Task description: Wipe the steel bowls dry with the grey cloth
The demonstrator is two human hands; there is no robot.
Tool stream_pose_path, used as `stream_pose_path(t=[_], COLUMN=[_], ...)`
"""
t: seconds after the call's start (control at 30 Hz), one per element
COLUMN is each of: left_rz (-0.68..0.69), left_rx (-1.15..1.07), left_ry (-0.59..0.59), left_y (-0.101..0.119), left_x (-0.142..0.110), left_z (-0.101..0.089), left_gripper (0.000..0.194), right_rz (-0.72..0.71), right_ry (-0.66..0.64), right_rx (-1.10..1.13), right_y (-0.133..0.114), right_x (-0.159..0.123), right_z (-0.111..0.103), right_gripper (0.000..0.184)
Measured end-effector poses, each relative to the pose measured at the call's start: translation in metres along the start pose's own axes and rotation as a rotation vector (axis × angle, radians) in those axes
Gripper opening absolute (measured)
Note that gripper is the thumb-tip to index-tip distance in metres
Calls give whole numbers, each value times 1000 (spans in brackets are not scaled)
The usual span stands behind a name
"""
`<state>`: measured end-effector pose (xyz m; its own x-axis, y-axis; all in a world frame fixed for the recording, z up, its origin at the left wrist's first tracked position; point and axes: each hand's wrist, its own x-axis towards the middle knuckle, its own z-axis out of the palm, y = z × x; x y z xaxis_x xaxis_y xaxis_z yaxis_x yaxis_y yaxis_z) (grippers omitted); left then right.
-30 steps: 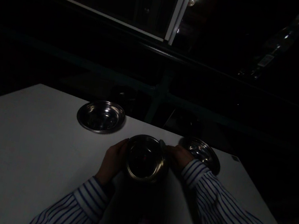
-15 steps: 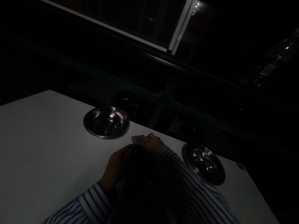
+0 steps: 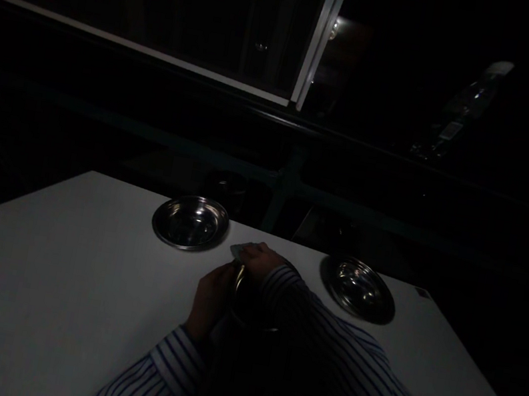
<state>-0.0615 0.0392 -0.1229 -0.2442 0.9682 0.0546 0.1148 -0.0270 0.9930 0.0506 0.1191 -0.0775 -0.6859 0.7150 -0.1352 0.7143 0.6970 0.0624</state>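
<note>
In dim light, my left hand (image 3: 208, 297) has its fingers closed on the left rim of a shiny metal dish (image 3: 240, 286), which is mostly lost in shadow in front of me. At the dish's far edge, my right hand (image 3: 262, 262) is closed over a thin, pale cloth-like piece (image 3: 236, 249) that pokes out past its fingers. Whether that piece is cloth or paper I cannot tell. Striped sleeves cover both arms.
On the white table (image 3: 54, 271), one metal dish (image 3: 190, 223) lies near the far edge, left of my hands. Another metal dish (image 3: 358, 288) lies to the right. Beyond stand a clear plastic bottle (image 3: 467, 107) and a window frame (image 3: 315, 44).
The view has shifted slightly. More of the metal dish's rim now shows between my hands, with a bright glint. Both hands keep their hold.
</note>
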Motion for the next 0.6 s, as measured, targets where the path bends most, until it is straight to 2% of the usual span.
stream_pose_path(t=[0.1,0.23,0.37,0.5,0.6], left_rz=[-11,-48,-90,-58,-44], left_rx=[-64,-85,-128,-34,-47], left_ry=[18,47,53,76,49], left_y=[-2,-4,-4,-2,0], left_x=[0,-1,-2,-1,-2], left_z=[1,2,1,-1,-2], left_gripper=[39,44,46,45,47], right_rz=[28,-31,-18,-24,6], right_ry=[8,21,37,61,88], right_rx=[5,27,46,84,105], right_y=[-1,-12,-20,-25,-25], right_x=[-2,-5,-4,-4,-5], right_z=[-1,-1,-1,4,8], right_gripper=[34,37,36,39,42])
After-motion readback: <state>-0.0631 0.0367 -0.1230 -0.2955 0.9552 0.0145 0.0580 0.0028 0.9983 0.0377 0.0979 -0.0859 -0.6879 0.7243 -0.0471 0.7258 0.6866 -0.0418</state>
